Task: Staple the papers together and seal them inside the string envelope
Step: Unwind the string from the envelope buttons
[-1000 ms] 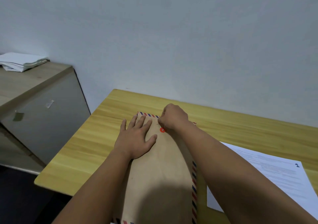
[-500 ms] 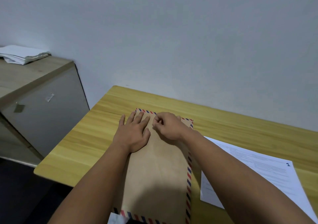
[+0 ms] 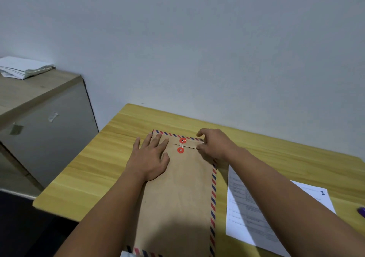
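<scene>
A brown string envelope [image 3: 181, 193] with a red-and-blue striped border lies lengthwise on the yellow wooden desk [image 3: 94, 170]. Its flap is folded down at the far end. Two red button discs [image 3: 181, 145] sit one above the other, joined by a short white string. My left hand [image 3: 151, 158] presses flat on the envelope's upper left, fingers straight. My right hand [image 3: 215, 145] is at the flap's right corner, fingers curled, apparently pinching the string's loose end or the flap edge; which one cannot be told.
A printed white sheet [image 3: 256, 211] marked "1" lies right of the envelope under my right forearm. A purple object [image 3: 361, 211] peeks in at the right edge. A grey cabinet [image 3: 45, 122] with a paper stack [image 3: 23, 67] stands left, below desk level.
My right hand has moved right, off the middle of the flap to its right corner, uncovering both red discs and the string. My left hand still presses flat on the envelope.
</scene>
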{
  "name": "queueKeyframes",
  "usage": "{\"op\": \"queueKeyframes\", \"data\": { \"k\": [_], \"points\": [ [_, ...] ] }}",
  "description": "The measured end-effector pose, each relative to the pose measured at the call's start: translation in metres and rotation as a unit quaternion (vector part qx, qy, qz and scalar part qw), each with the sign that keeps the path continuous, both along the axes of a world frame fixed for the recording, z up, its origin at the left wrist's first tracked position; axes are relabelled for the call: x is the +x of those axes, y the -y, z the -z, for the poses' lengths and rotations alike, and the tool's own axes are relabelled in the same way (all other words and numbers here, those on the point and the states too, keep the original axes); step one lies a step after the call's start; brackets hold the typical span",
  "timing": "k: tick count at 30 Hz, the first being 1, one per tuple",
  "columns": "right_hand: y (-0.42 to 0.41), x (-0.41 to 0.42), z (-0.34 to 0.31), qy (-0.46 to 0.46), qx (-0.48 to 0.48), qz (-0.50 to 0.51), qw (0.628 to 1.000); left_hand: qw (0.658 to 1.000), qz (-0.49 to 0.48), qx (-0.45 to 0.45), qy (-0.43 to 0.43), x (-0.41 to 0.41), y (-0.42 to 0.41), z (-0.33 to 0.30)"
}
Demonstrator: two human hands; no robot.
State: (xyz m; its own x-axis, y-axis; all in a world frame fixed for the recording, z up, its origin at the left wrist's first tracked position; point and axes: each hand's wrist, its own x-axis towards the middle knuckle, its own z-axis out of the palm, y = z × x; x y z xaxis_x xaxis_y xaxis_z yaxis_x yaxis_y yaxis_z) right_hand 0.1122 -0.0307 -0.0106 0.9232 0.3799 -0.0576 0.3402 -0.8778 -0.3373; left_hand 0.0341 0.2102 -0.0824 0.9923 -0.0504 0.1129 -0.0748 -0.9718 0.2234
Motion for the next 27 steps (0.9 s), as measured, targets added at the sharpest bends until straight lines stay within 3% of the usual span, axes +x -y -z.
{"op": "queueKeyframes", "data": {
  "k": [3,8,12,15,19,20,23,27],
  "points": [
    [-0.016,0.018,-0.001,0.055,-0.071,0.025,0.996,1.0,0.0,0.001,0.002,0.0,-0.001,0.001],
    [-0.057,0.03,-0.006,0.086,0.061,0.064,0.992,1.0,0.0,0.002,0.001,0.0,0.0,0.0],
    [-0.09,0.014,-0.005,-0.038,0.27,0.046,0.961,1.0,0.0,-0.001,0.007,0.0,0.0,-0.001],
    [-0.089,-0.01,-0.011,-0.205,0.417,0.059,0.884,1.0,0.006,0.005,0.007,0.0,0.0,0.0],
    [-0.067,-0.03,-0.006,-0.335,0.449,0.07,0.825,1.0,0.004,0.007,0.003,0.0,0.0,-0.001],
    [-0.061,-0.032,-0.004,-0.335,0.436,0.065,0.833,1.0,0.003,0.01,0.001,0.0,0.0,-0.001],
    [-0.041,-0.028,0.001,-0.224,0.276,0.015,0.935,1.0,0.0,0.007,0.0,0.0,0.0,-0.001],
    [-0.028,-0.009,0.001,-0.096,0.069,-0.014,0.993,1.0,-0.003,0.007,0.0,0.001,0.0,-0.001]
  ]
}}
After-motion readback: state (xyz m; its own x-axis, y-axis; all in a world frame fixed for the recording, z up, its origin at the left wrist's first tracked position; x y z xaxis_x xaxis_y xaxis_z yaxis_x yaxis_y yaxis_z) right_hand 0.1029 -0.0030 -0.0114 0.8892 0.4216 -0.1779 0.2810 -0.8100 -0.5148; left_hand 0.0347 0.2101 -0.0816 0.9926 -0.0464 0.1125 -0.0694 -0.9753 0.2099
